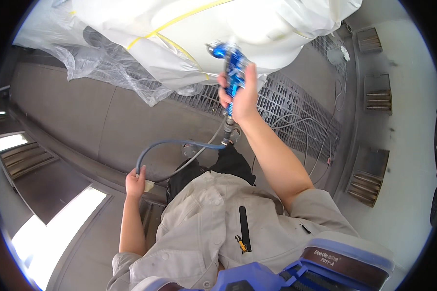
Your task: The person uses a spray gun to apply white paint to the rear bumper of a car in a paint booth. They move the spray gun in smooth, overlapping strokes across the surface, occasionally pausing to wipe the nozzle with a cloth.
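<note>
My right hand (pixel 243 92) grips a shiny blue spray gun (pixel 234 65), raised in front of a large white, covered shape (pixel 257 22) with yellow tape (pixel 177 17) across it. A blue-grey hose (pixel 179 142) runs from the fitting at the gun's lower end in a loop to my left hand (pixel 135 180), whose fingers are closed on it at lower left. A paler grey hose (pixel 194 157) crosses behind it. Part of a blue respirator (pixel 250 279) shows along the bottom edge, over my grey work shirt.
Clear plastic sheeting (pixel 102 72) hangs over the grey floor (pixel 63 111). A metal floor grate (pixel 296 111) with loose hoses lies to the right, near a pale bucket (pixel 336 56). Vented metal boxes (pixel 378 94) line the right wall. Bright lit panels (pixel 58 225) are at lower left.
</note>
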The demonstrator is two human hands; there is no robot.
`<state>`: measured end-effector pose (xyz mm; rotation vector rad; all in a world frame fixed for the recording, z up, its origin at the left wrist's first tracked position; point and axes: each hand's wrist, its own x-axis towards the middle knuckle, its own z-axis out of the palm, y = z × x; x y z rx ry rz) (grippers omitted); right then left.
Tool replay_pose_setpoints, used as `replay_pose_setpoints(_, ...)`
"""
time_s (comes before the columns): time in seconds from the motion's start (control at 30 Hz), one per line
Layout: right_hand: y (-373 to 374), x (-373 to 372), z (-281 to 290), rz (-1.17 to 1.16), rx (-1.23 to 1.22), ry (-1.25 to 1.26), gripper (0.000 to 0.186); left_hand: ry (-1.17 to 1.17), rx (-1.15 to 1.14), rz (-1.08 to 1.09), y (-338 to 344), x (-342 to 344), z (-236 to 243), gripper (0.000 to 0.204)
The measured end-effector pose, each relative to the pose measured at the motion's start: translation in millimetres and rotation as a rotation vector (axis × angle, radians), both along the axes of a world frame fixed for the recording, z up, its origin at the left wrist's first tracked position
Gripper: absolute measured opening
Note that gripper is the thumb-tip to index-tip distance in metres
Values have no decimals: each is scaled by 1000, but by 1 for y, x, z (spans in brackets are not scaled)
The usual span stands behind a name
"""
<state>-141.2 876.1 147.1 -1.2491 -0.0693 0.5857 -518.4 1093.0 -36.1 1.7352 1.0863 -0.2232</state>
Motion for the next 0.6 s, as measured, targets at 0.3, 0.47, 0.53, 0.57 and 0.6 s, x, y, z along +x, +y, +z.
replay_pose_setpoints(0.3,1,-10,-34,-388,-140,-43,67,-10,-23,123,-44,1,-6,42)
replay_pose_setpoints(0.47,66,-4,-52,-105,-5,0,68,-42,23,310,-20,-26,9,37)
replay_pose_setpoints(0.53,77,0,-57,9,25,24,68,-61,8,341,-19,-32,13,38)
replay_pose_setpoints(0.57,78,1,-60,26,23,12,69,-22,8,360,-19,-34,14,38)
replay_pose_setpoints(0.6,82,-2,-64,-46,20,-36,66,-42,5,352,-21,-35,14,38)
